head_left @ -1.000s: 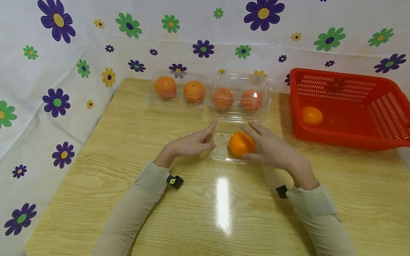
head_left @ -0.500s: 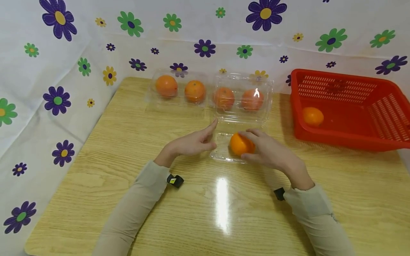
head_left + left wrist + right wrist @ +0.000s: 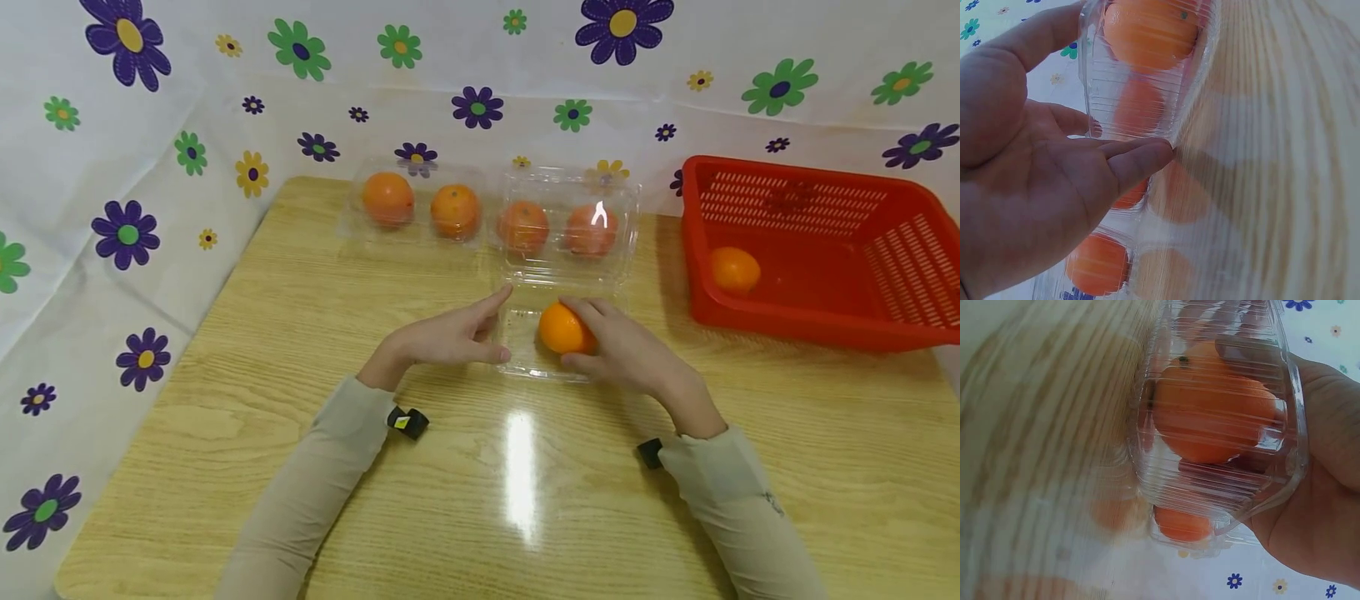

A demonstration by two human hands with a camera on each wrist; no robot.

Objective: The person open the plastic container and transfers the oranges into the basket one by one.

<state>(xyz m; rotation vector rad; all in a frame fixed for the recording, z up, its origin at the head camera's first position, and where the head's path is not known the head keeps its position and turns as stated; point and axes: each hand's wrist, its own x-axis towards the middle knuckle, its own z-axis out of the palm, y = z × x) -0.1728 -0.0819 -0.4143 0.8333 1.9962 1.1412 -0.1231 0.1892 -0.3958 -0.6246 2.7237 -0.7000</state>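
An orange sits in the right part of a clear plastic clamshell box whose lid is folded back. My right hand holds this orange from the right, fingers over the far side and thumb on the near side. In the right wrist view the orange shows through the ribbed box wall. My left hand stands at the box's left end, thumb and fingers spread and relaxed. The left wrist view shows the fingers of the left hand touching the box wall.
Behind stand two clear boxes, the left one and the right one, with two oranges in each. A red plastic basket with one orange stands at right. A flowered cloth hangs behind the wooden table.
My right hand has come in from the right and its fingers have closed round the orange. The orange has shifted slightly away from me. My left hand has barely moved.
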